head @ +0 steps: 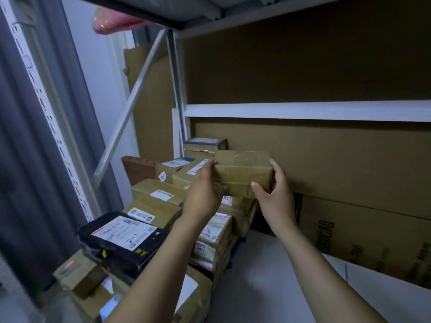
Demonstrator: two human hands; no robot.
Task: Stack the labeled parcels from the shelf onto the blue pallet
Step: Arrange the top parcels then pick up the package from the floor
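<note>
A small taped brown cardboard parcel [242,170] is held up in the air in front of the shelf's cardboard backing. My left hand [205,194] grips its left end, thumb on top and fingers underneath. My right hand [275,194] grips its right end, thumb across the front face. Below and to the left lies a pile of labeled parcels [161,201], among them a black-wrapped one [121,241] with a white shipping label. A sliver of blue [235,250] shows under the stack; I cannot tell whether it is the pallet.
A white shelf beam [303,111] crosses above the held parcel. Large flat cardboard sheets [349,173] lean against the back at right. A grey slotted upright [46,108] and a diagonal brace [130,103] stand at left. A pale grey surface [268,287] lies lower right.
</note>
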